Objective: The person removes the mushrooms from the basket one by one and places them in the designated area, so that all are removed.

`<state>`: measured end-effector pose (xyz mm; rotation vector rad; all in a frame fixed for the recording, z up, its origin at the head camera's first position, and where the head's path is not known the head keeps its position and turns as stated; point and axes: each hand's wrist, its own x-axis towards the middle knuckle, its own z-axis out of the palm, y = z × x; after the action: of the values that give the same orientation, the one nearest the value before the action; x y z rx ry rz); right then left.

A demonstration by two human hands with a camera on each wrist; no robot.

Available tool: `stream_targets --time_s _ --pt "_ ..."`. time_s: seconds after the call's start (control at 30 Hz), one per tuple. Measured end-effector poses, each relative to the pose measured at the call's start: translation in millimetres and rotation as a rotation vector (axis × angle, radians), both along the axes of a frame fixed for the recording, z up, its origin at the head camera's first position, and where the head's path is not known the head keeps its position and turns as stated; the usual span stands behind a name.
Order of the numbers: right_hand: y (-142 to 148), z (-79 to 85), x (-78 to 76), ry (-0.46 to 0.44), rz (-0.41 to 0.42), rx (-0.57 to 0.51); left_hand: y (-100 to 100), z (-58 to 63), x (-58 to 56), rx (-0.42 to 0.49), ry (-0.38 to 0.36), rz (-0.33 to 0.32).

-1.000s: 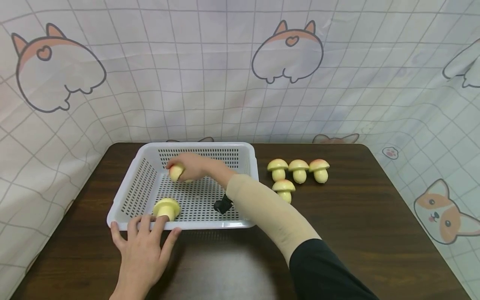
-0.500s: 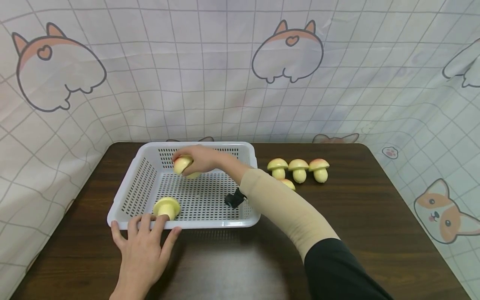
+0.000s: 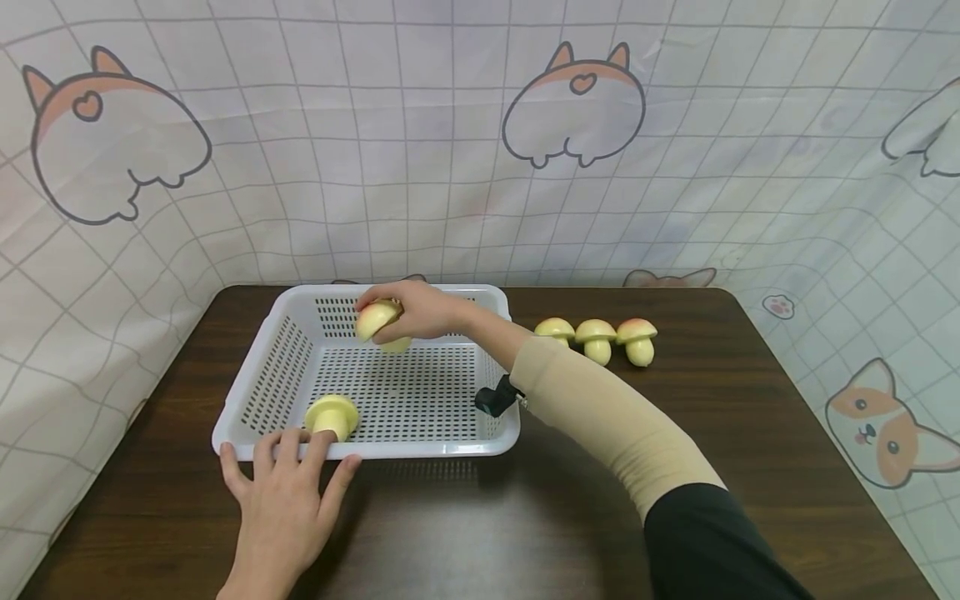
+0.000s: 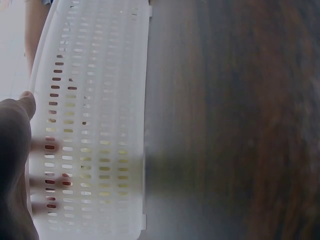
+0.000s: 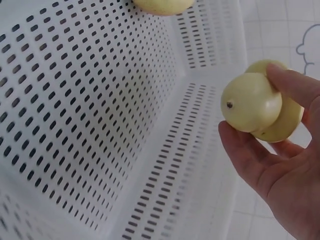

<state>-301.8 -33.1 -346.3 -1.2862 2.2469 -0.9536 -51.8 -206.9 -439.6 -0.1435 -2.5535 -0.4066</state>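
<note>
A white perforated basket (image 3: 247, 392) sits on the dark table (image 3: 675, 400). My right hand (image 3: 416, 311) holds a pale yellow toy mushroom (image 3: 373, 319) in the air over the basket's far side. In the right wrist view the mushroom (image 5: 252, 102) is pinched between thumb and fingers (image 5: 295, 85), stem end toward the camera. A second mushroom (image 3: 332, 415) lies inside near the front wall. My left hand (image 3: 288, 483) holds the front rim, with fingers hooked over it and thumb outside. The left wrist view shows those fingers (image 4: 47, 146) through the wall (image 4: 100, 100).
Three more mushrooms (image 3: 596, 338) stand in a row on the table right of the basket, the leftmost partly behind my sleeve (image 3: 600, 417). A black wrist camera (image 3: 491, 398) hangs under my right forearm. A cartoon-print cloth (image 3: 480, 142) walls in the table's back and sides.
My right hand has lifted the mushroom from the basket floor and moved it up and to the right. My forearm now hides the mushroom nearest the basket. The left hand has stayed put.
</note>
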Motion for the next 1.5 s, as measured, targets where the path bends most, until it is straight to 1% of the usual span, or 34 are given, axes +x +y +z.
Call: stream_targets --time_s 0.1,0.27,0.37,0.6,0.87,1.07,1.23,1.5 --pt "8.1 4.1 2.3 -0.004 -0.017 -0.021 -0.3 -0.2 -0.3 0.001 -0.002 0.002" --pt "22.3 13.2 8.8 -0.047 -0.043 -0.060 -0.5 -0.4 -0.6 0.001 0.004 0.000" --pt "29.8 16.8 11.9 -0.057 -0.055 -0.083 -0.4 -0.1 -0.4 0.002 0.008 -0.003" --pt "46.7 19.0 16.3 -0.057 -0.101 -0.130 -0.1 -0.1 0.9 0.010 -0.005 0.001" --pt "71.0 19.8 17.9 -0.099 -0.170 -0.183 0.0 -1.0 1.7 0.018 0.010 0.000" --pt "93.6 24.9 23.8 -0.189 -0.230 -0.216 0.7 -1.0 0.5 0.019 -0.004 -0.003" --pt "110.9 28.7 28.3 -0.192 -0.269 -0.228 0.8 -0.8 -0.4 0.014 -0.010 0.000" --pt "135.9 27.9 32.6 -0.217 -0.309 -0.278 1.0 0.6 0.8 0.016 -0.015 0.003"
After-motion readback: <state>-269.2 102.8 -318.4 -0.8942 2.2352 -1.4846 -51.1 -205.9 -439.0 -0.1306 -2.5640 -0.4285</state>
